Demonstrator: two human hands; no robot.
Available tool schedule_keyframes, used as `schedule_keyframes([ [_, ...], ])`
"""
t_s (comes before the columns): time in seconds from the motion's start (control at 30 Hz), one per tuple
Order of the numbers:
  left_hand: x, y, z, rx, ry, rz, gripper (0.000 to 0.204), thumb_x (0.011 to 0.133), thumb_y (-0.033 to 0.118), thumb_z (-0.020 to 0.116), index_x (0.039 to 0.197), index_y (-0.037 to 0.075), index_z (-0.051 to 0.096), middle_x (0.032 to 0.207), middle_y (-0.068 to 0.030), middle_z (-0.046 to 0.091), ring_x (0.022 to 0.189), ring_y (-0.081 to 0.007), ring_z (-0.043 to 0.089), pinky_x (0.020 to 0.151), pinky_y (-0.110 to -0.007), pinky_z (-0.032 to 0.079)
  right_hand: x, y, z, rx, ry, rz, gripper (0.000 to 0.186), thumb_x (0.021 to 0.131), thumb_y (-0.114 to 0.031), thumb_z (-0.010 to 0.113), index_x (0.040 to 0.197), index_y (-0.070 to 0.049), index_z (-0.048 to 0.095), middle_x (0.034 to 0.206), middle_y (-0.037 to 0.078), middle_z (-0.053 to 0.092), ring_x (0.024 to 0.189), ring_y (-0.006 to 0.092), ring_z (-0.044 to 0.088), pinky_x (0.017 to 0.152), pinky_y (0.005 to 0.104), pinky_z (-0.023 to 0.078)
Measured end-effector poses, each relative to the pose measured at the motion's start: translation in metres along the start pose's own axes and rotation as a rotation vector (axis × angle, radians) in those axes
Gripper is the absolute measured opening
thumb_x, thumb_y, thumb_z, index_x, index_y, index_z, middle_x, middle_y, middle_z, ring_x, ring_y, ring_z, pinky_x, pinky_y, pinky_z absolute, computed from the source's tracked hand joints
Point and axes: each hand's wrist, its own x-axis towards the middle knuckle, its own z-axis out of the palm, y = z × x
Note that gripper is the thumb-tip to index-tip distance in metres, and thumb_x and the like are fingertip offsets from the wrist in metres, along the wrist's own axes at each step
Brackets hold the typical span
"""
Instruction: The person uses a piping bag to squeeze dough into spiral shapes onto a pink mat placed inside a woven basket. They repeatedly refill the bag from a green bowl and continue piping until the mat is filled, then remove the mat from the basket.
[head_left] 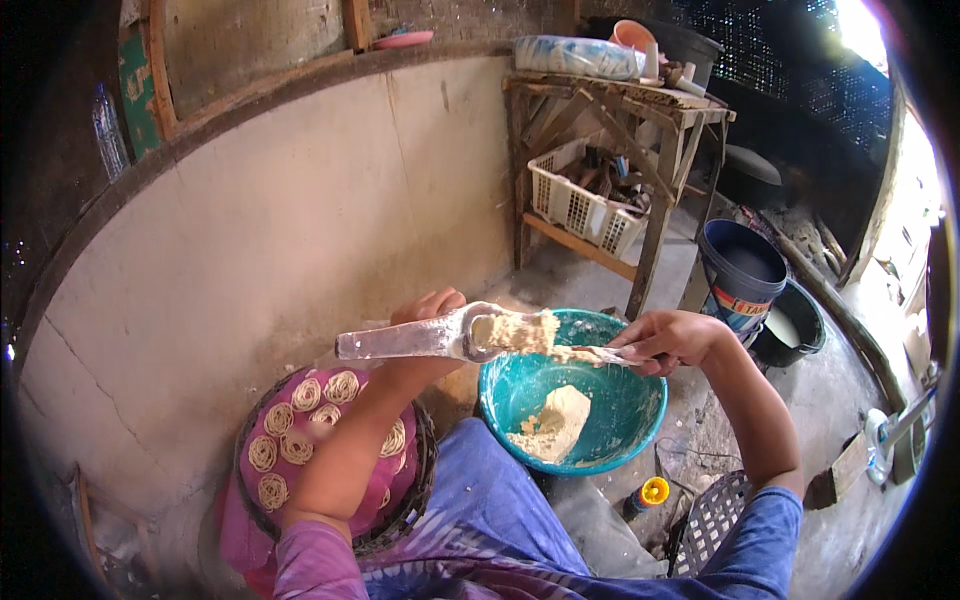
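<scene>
My left hand (428,306) is closed around a pale, long-handled tool (400,342) with a rounded cup at one end; the tool hides most of its fingers. Crumbly cream dough (520,332) fills the cup and sticks out to the right. My right hand (672,340) grips a slim, flour-coated utensil (608,354), its tip against the dough; its exact kind is unclear. Below both hands stands a teal basin (640,440) holding a lump of pale dough (560,420). Under my left forearm, a round dark basket (420,490) lined with magenta cloth carries several coiled dough nests (294,447).
A yellow-topped container (654,491) stands on the floor right of my lap, near a black lattice crate (708,520). Farther right are a dark blue bucket (742,260) and a black pail (800,350) with whitish liquid. A wooden table (650,250) with a white basket (590,205) stands behind.
</scene>
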Motion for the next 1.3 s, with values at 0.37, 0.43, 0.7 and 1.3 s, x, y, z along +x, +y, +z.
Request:
schedule_keyframes([
  [0.37,0.007,0.015,0.023,-0.086,-0.039,-0.013,0.025,0.071,0.033,0.072,0.084,0.014,0.063,0.081,-0.0095,0.062,0.072,-0.0303,0.063,0.061,-0.042,0.048,0.033,-0.008,0.104,-2.1,0.922,-0.613,0.045,0.084,-0.017,0.057,0.128,-0.012,0.058,0.085,0.001,0.057,0.069,0.0174,0.062,0.061,0.0301,0.05],
  [0.43,0.001,0.006,0.018,-0.141,-0.084,-0.072,0.021,0.074,0.033,0.071,0.084,0.015,0.065,0.084,-0.0097,0.064,0.074,-0.031,0.064,0.063,-0.042,0.049,0.023,-0.001,0.11,-2.093,0.953,-0.591,0.042,0.084,-0.018,0.057,0.125,-0.012,0.059,0.083,0.0,0.055,0.069,0.0154,0.059,0.06,0.0298,0.049],
  [0.7,0.012,0.003,0.002,0.121,-0.077,-0.109,0.024,0.074,0.029,0.07,0.084,0.01,0.06,0.084,-0.0087,0.062,0.075,-0.0285,0.065,0.064,-0.041,0.053,-0.025,-0.018,0.094,-1.888,1.123,-0.658,0.037,0.078,-0.015,0.061,0.115,-0.016,0.065,0.077,-0.001,0.056,0.065,0.0153,0.06,0.059,0.0295,0.05],
  [1.3,0.008,-0.01,0.0,0.256,0.058,-0.216,0.021,0.075,0.032,0.072,0.085,0.014,0.068,0.083,-0.007,0.066,0.077,-0.0269,0.065,0.07,-0.038,0.052,0.097,0.022,0.147,-0.606,1.063,-0.884,0.054,0.088,0.003,0.053,0.139,-0.013,0.049,0.097,0.022,0.06,0.087,0.038,0.062,0.071,0.0445,0.051],
])
